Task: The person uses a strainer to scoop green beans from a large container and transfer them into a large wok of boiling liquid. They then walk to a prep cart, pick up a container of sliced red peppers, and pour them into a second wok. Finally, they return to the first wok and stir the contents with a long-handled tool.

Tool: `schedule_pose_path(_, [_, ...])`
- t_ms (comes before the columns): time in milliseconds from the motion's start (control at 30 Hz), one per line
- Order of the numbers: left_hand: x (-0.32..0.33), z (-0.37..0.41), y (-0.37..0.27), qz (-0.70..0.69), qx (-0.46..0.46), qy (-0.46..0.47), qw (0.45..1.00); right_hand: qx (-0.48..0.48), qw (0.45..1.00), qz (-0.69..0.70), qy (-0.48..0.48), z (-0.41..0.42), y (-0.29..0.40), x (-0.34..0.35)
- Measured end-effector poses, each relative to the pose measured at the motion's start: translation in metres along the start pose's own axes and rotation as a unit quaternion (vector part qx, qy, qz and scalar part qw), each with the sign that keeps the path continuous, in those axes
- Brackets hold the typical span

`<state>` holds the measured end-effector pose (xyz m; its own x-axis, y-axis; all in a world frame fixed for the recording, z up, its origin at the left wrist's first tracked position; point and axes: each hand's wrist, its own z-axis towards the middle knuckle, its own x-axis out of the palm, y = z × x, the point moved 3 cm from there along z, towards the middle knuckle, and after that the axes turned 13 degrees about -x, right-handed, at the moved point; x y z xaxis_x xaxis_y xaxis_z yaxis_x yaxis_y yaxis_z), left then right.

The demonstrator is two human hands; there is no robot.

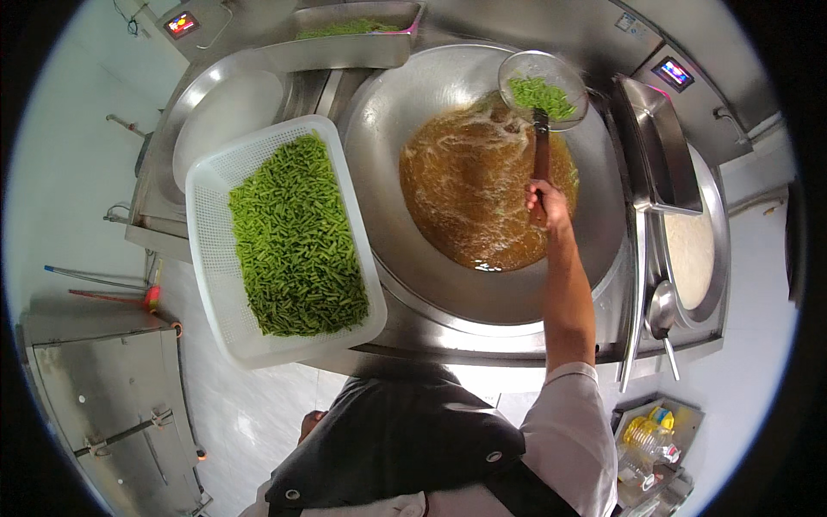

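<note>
My right hand (548,203) is closed around the dark wooden handle of a round wire-mesh skimmer (577,74). Cut green beans (541,97) lie in the skimmer, held over the far right side of a large steel wok (452,284). Brown, foaming liquid (471,187) fills the wok's middle, below the handle. Left of the wok, a white perforated plastic basket (213,258) holds a heap of cut green beans (297,245). Low at the left of the dark apron, a small part of my left hand (313,423) shows; the apron hides its fingers.
A steel pan (349,53) with green pieces stands behind the wok. At right are an empty-looking deep steel pan (659,148), a ladle (662,310) and another wok with pale contents (690,258). A lidded-looking round vessel (229,110) is at left; plastic bottles (646,439) sit low right.
</note>
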<state>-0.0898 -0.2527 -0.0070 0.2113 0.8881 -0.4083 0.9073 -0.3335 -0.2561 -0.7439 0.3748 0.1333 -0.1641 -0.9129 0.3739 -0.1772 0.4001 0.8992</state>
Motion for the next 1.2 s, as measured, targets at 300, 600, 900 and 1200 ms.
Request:
schedule_pose_path(300, [-0.025, 0.031, -0.101, -0.05, 0.008, 0.006, 0.999, 0.02, 0.996, -0.075, -0.043, -0.161, 0.027, -0.028])
schedule_pose_path(600, [-0.061, 0.066, -0.091, -0.094, 0.009, 0.079, 0.992, 0.229, 0.896, 0.375, 0.071, -0.238, -0.075, 0.123])
schedule_pose_path(900, [-0.06, 0.066, 0.0, 0.117, 0.246, -0.046, 0.961, 0.294, 0.702, 0.645, 0.07, -0.264, -0.154, 0.209])
schedule_pose_path(1200, [-0.032, 0.044, 0.003, 0.087, 0.149, 0.026, 0.985, 0.214, 0.871, 0.439, -0.054, -0.302, -0.15, 0.124])
